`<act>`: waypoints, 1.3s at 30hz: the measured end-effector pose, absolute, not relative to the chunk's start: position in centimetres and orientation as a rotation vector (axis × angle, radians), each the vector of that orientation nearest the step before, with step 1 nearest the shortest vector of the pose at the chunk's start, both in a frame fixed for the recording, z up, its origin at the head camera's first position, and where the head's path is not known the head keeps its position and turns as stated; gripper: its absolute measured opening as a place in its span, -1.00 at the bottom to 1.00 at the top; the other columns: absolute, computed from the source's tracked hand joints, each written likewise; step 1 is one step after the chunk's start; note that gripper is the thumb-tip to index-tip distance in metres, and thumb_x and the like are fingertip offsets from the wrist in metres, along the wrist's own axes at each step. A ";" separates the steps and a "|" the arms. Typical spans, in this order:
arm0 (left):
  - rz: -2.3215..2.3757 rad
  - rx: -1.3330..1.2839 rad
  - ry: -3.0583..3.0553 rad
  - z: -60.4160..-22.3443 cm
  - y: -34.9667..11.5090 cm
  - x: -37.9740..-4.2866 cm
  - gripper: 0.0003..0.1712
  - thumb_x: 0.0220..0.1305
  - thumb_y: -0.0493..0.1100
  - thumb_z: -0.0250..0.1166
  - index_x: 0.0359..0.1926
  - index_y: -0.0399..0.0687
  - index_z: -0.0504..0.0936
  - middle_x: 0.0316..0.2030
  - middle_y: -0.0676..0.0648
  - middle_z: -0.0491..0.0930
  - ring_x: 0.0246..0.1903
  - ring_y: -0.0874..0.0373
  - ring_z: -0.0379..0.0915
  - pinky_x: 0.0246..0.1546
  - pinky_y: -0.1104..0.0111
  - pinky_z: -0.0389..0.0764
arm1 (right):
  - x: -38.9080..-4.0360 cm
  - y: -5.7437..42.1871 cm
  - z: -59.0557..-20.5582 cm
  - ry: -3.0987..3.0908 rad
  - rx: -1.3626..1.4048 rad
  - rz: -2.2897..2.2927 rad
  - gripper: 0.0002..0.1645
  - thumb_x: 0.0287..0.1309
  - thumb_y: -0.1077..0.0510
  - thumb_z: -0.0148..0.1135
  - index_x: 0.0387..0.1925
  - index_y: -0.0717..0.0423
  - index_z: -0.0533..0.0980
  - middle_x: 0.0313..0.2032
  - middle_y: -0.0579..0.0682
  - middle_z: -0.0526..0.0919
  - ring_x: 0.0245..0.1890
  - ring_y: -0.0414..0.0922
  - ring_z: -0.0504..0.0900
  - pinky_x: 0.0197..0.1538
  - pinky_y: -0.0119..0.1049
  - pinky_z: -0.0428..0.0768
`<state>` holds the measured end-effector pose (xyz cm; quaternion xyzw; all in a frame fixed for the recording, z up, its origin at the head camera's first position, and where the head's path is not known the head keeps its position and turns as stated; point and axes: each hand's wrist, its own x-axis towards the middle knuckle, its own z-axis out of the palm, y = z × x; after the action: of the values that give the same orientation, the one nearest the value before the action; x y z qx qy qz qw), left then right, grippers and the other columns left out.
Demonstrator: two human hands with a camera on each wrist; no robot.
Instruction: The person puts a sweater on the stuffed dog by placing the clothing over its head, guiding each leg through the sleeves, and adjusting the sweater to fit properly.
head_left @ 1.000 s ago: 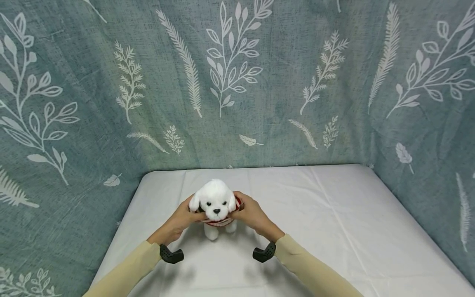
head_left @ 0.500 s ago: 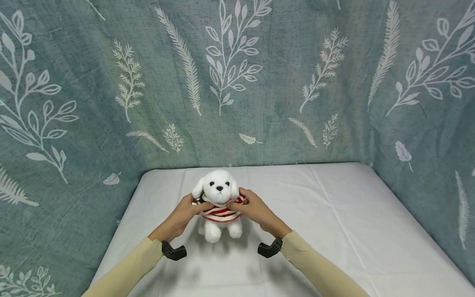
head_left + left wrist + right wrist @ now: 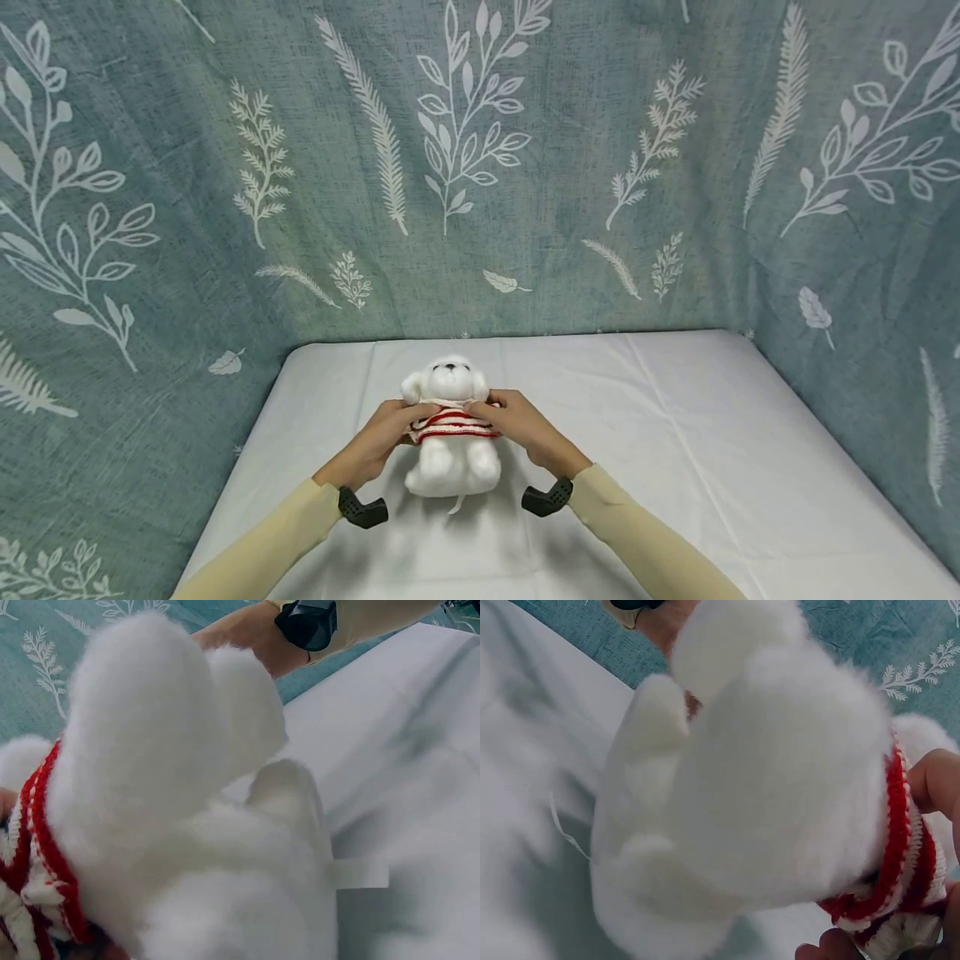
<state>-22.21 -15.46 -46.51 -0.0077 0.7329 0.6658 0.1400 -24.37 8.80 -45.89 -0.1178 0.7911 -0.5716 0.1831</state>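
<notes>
A white plush dog (image 3: 452, 467) in a red-and-white striped knit sweater (image 3: 456, 423) is tipped back, its muzzle pointing up and its belly and legs toward me. My left hand (image 3: 382, 437) grips its side at the sweater, thumb across the front. On the opposite side my right hand (image 3: 528, 425) holds it the same way. Most fingers of both hands are hidden behind the body. In the left wrist view the dog's white fur (image 3: 142, 735) fills the middle, with a pale tag (image 3: 364, 873) sticking out underneath. The right wrist view shows my right-hand fingers (image 3: 937, 787) against the sweater.
White cloth covers the table (image 3: 637, 467), with fold creases running across it. Blue-green curtains (image 3: 555, 167) with white leaf prints stand behind it and along both sides. Each wrist carries a black device (image 3: 363, 508).
Both hands have tilted the dog backward: its face went from looking forward to pointing upward, and its belly, legs and tag have come into view. It has also shifted slightly right.
</notes>
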 end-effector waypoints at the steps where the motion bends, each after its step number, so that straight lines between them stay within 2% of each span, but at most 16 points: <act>1: 1.915 -0.024 2.123 -46.6 -15.4 -22.2 -0.62 0.32 0.08 0.39 -0.18 -0.17 0.71 -0.35 0.00 0.69 -0.30 0.16 0.59 -0.16 0.22 0.57 | -24.4 8.8 -45.9 2.228 -0.319 -1.611 -0.53 0.33 -0.26 0.27 -0.09 0.03 0.67 -0.19 -0.08 0.71 -0.13 -0.15 0.62 -0.02 -0.12 0.59; 6: 1.890 -0.039 2.119 -47.0 -15.2 -22.5 -0.61 0.31 0.12 0.38 -0.26 -0.15 0.73 -0.38 0.01 0.67 -0.35 0.17 0.57 -0.24 0.27 0.59 | -24.5 8.8 -46.3 2.222 -0.249 -1.594 -0.52 0.35 -0.27 0.24 -0.22 0.08 0.66 -0.25 -0.04 0.71 -0.18 -0.12 0.64 0.03 0.02 0.59; 10: 1.863 -0.055 2.104 -47.6 -15.1 -22.5 -0.58 0.32 0.16 0.35 -0.26 -0.14 0.73 -0.37 -0.01 0.64 -0.36 0.15 0.55 -0.27 0.29 0.59 | -24.6 8.7 -46.6 2.208 -0.214 -1.585 -0.51 0.32 -0.26 0.26 -0.31 0.10 0.66 -0.31 -0.04 0.72 -0.21 -0.12 0.65 -0.04 -0.10 0.60; 14: 1.841 -0.101 2.100 -48.2 -15.0 -22.6 -0.57 0.33 0.18 0.33 -0.28 -0.11 0.74 -0.36 -0.02 0.63 -0.38 0.14 0.55 -0.27 0.28 0.59 | -24.7 8.7 -47.1 2.183 -0.208 -1.591 -0.50 0.31 -0.25 0.26 -0.28 0.12 0.69 -0.33 -0.04 0.74 -0.23 -0.13 0.67 -0.13 -0.21 0.61; 18: 1.830 -0.151 2.099 -48.6 -14.8 -22.8 -0.56 0.29 0.22 0.34 -0.31 -0.08 0.74 -0.34 -0.01 0.64 -0.39 0.14 0.58 -0.26 0.29 0.61 | -24.8 8.6 -47.4 2.178 -0.191 -1.591 -0.49 0.29 -0.26 0.24 -0.24 0.12 0.70 -0.30 -0.03 0.75 -0.24 -0.12 0.69 -0.13 -0.20 0.63; 26: 1.804 -0.180 2.091 -49.6 -14.8 -22.9 -0.46 0.32 0.28 0.28 -0.15 -0.11 0.76 -0.23 -0.07 0.70 -0.32 0.10 0.62 -0.22 0.29 0.61 | -24.8 8.4 -48.3 2.168 -0.122 -1.585 -0.45 0.27 -0.31 0.21 -0.32 0.08 0.71 -0.32 -0.01 0.75 -0.27 -0.09 0.69 -0.09 -0.17 0.59; 34: 1.826 -0.195 2.035 -50.5 -14.7 -22.8 -0.46 0.31 0.30 0.27 -0.20 -0.10 0.75 -0.26 -0.02 0.68 -0.27 0.17 0.56 -0.17 0.31 0.58 | -24.7 8.2 -49.1 2.176 -0.109 -1.581 -0.42 0.34 -0.30 0.16 -0.29 0.13 0.73 -0.33 -0.02 0.75 -0.32 -0.12 0.68 -0.18 -0.19 0.62; 39: 1.841 -0.187 2.033 -50.5 -14.7 -22.7 -0.53 0.33 0.27 0.27 -0.30 -0.03 0.74 -0.36 0.03 0.65 -0.33 0.20 0.52 -0.21 0.32 0.57 | -24.7 8.2 -49.2 2.174 -0.119 -1.589 -0.42 0.36 -0.29 0.15 -0.25 0.14 0.73 -0.31 -0.02 0.75 -0.31 -0.13 0.67 -0.17 -0.19 0.61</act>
<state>-22.73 -14.74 -50.54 -0.0666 0.7252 0.6570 0.1950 -24.70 8.15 -49.24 -0.0430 0.7866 -0.5749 0.2214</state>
